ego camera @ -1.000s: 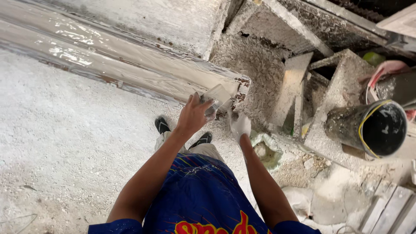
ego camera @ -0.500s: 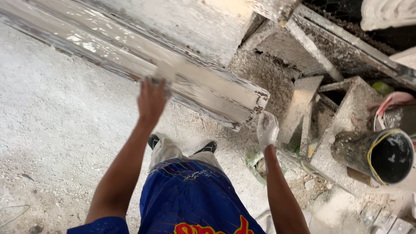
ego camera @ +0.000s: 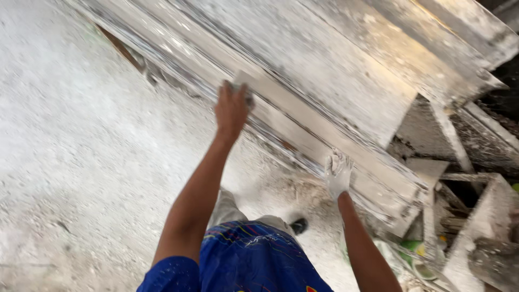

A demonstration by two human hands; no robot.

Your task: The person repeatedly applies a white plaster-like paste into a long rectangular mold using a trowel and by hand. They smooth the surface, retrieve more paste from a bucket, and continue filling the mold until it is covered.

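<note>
Two hands meet a long plaster moulding (ego camera: 324,116). Left hand (ego camera: 231,108) has slid further along it, pinching a small scraper (ego camera: 244,81) against its face; right hand (ego camera: 338,174), fingers spread, now presses its lower edge.

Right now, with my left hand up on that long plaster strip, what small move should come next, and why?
Probably keep sliding the left hand further along the long plaster moulding while the right hand steadies its lower edge. The left hand presses a small flat piece against the wet-looking surface, and much of the strip beyond it appears streaked and uneven.
</note>
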